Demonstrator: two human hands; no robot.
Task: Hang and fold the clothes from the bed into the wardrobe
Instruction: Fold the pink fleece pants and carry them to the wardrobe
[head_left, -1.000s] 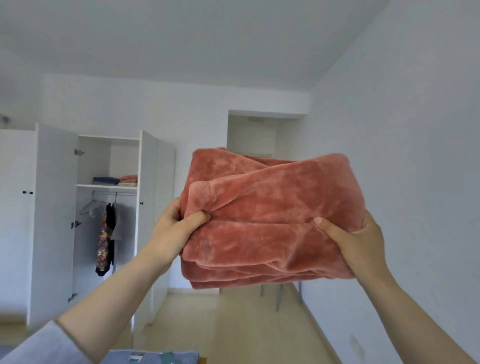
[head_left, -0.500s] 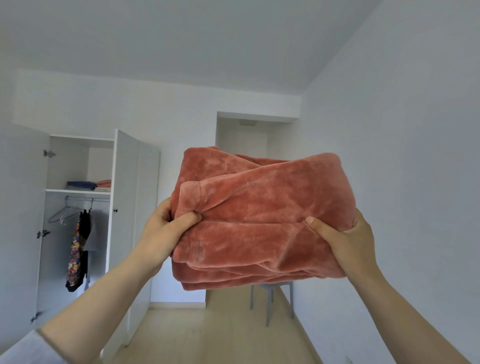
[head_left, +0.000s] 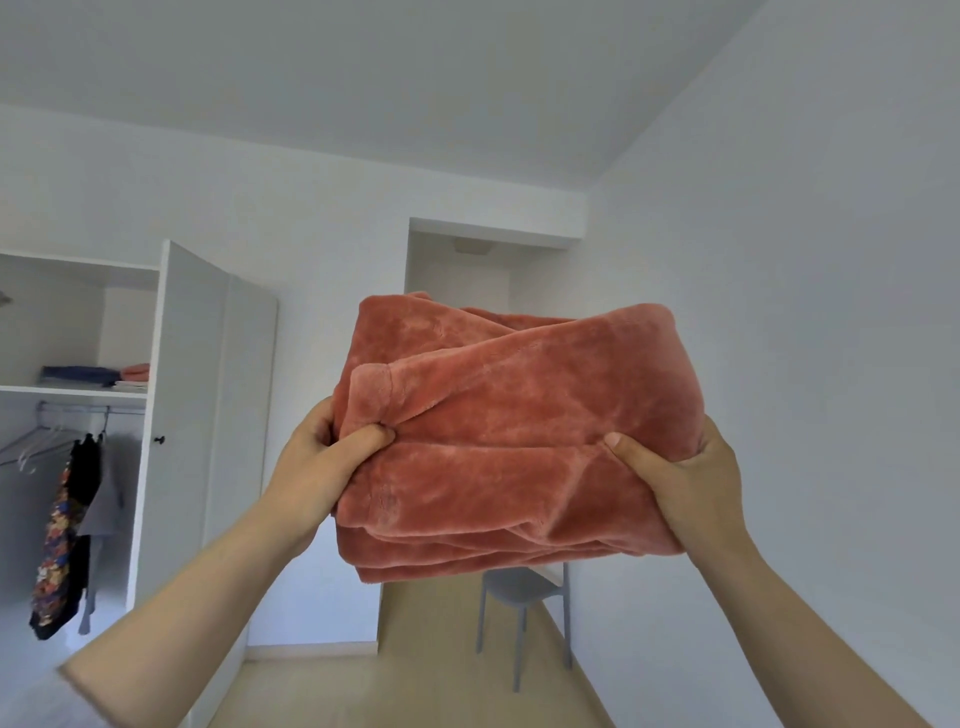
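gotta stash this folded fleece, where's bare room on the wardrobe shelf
Bare shelf lies left of the blue pile, out to the frame edge. The right end is crowded: the pink pile sits right beside the blue one. There is open headroom above both piles.

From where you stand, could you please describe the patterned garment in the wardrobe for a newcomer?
Find the open wardrobe at left. Below its shelf, on the rail, hangs the patterned garment: dark with orange and blue print, unlike the plain grey one beside it.
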